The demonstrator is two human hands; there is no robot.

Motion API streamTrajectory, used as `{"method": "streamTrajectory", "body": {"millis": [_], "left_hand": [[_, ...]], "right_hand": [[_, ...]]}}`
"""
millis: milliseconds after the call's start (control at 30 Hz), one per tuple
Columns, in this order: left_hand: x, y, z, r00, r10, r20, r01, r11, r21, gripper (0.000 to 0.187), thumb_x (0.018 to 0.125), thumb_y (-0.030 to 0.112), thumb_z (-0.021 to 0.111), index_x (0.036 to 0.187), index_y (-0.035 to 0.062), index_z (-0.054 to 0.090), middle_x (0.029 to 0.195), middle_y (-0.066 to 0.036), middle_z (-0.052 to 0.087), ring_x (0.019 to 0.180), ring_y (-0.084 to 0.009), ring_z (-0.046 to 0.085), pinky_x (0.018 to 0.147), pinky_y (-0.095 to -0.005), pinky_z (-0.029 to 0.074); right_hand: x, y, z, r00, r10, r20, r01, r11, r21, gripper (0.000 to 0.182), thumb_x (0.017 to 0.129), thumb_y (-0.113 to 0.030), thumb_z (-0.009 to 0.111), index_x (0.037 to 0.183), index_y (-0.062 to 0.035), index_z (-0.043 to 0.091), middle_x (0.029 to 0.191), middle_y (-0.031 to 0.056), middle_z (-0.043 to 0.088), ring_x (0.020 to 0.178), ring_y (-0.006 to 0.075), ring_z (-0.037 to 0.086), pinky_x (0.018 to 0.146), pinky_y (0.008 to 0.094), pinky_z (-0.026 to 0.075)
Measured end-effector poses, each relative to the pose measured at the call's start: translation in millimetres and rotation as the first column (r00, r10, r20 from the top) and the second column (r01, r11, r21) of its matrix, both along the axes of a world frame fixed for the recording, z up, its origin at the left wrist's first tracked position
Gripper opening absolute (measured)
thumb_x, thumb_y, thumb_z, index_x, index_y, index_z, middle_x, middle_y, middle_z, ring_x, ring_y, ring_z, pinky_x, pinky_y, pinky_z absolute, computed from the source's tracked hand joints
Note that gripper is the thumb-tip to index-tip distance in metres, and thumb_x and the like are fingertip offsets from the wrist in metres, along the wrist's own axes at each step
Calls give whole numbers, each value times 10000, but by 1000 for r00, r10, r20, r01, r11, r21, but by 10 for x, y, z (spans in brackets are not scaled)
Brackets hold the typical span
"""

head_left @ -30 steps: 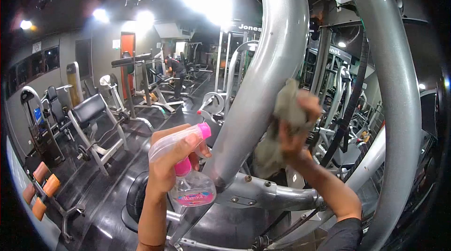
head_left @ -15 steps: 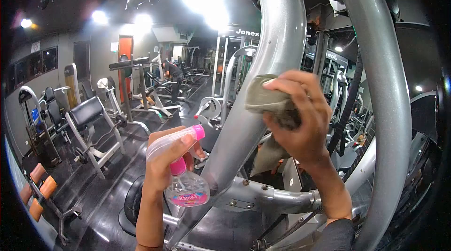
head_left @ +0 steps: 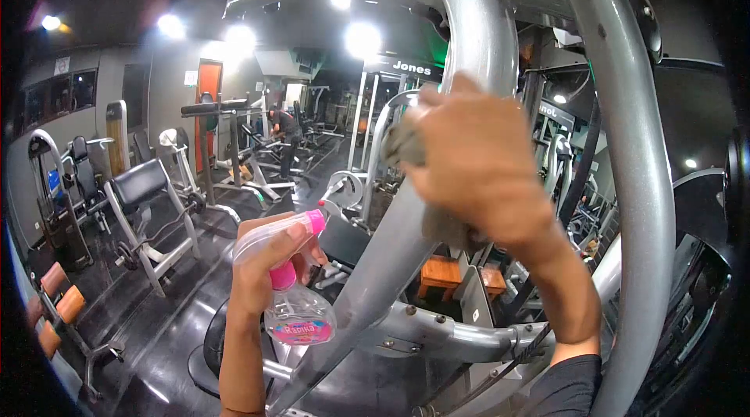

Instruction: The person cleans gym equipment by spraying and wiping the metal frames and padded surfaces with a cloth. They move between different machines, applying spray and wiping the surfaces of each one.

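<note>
The curved grey frame tube (head_left: 437, 175) of a gym machine rises from lower centre to the top edge. A second grey tube (head_left: 633, 183) stands to its right, with a gap between them through which an orange stool (head_left: 442, 275) shows farther back. Left of the curved tube the dark floor (head_left: 164, 315) lies open toward a padded bench (head_left: 144, 190) and further machines; a person (head_left: 285, 132) bends over at the far end of the room.

The right hand (head_left: 480, 167) is raised against the curved tube, back of the hand to the camera, wrist bent and forearm running down to a dark sleeve at lower right. Its fingers are pressed together on a grey cloth (head_left: 406, 147), which lies against the tube and shows at the hand's left edge and beneath the palm.

The left hand (head_left: 262, 272) is held lower, just left of the tube, forearm upright. It is wrapped tight round the neck of a clear spray bottle (head_left: 297, 315), pink head pointing right; index finger on the trigger.
</note>
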State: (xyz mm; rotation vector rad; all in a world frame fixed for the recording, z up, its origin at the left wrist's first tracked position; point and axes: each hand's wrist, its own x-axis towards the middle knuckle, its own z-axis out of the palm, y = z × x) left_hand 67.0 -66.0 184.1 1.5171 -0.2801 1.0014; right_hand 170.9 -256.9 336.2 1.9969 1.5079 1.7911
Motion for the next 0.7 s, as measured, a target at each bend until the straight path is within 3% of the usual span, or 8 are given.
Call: {"method": "streamTrajectory", "body": {"millis": [67, 133, 233, 367, 433, 533, 567, 700], "left_hand": [[-12, 42, 4, 1000, 2, 13, -2, 1000, -20, 454, 883, 417, 584, 796, -20, 669, 699, -111, 668, 488, -128, 571, 455, -242, 437], [-35, 100, -9, 1000, 0, 18, 0, 999, -41, 452, 881, 415, 583, 796, -21, 668, 700, -114, 669, 488, -132, 575, 455, -242, 444], [-57, 193, -31, 999, 24, 21, -23, 997, -74, 451, 878, 397, 582, 794, -38, 671, 706, -132, 674, 503, -145, 594, 443, -249, 456], [-83, 275, -9, 998, 39, 43, -36, 998, -52, 454, 880, 394, 584, 796, -43, 672, 705, -138, 673, 511, -151, 602, 437, -254, 456], [-66, 331, -15, 1000, 20, 16, -19, 999, -27, 455, 881, 394, 583, 802, -44, 675, 702, -139, 670, 523, -154, 612, 436, -255, 459], [17, 290, 41, 998, 13, 62, -9, 998, -63, 452, 881, 393, 587, 803, -43, 677, 693, -140, 668, 509, -152, 604, 437, -251, 458], [48, 287, 51, 996, 33, 79, -28, 997, -66, 473, 880, 418, 575, 796, -38, 670, 685, -145, 664, 484, -159, 585, 434, -260, 446], [31, 321, 147, 988, 111, 103, -106, 993, -60, 517, 876, 460, 539, 756, -32, 644, 673, -156, 656, 456, -185, 557, 442, -280, 427]], "right_hand": [[-30, 297, -251, 979, -203, -9, 195, 952, -235, 166, 708, -239, 719, 806, -105, 731, 836, 46, 684, 897, 218, 616, 645, 346, 532], [-64, 520, -546, 971, -225, -75, 158, 848, -506, 92, 708, -164, 717, 776, -118, 760, 812, 60, 707, 882, 245, 657, 676, 373, 537], [-56, 651, -618, 971, -227, -75, 137, 785, -604, 87, 743, -159, 695, 776, -118, 764, 798, 52, 706, 870, 240, 662, 673, 358, 534], [55, 372, -181, 953, -293, -77, 256, 913, -318, 160, 711, -239, 719, 769, -91, 731, 776, 58, 692, 875, 225, 650, 646, 331, 522], [179, 186, -11, 998, 20, 55, -21, 1000, 16, 168, 714, -219, 706, 792, -71, 717, 799, 69, 693, 854, 228, 658, 653, 352, 528], [170, 324, -207, 957, -122, 264, 115, 992, 42, 164, 720, -192, 688, 811, -57, 705, 816, 83, 691, 864, 233, 662, 664, 373, 535], [13, 431, -310, 959, -284, 2, 282, 952, -117, 112, 720, -161, 680, 787, -78, 713, 786, 64, 684, 827, 223, 651, 616, 352, 517], [8, 661, -1023, 998, 18, -65, -51, 829, -556, 114, 679, -205, 731, 737, -107, 717, 713, 6, 658, 810, 188, 605, 543, 311, 456]]}}
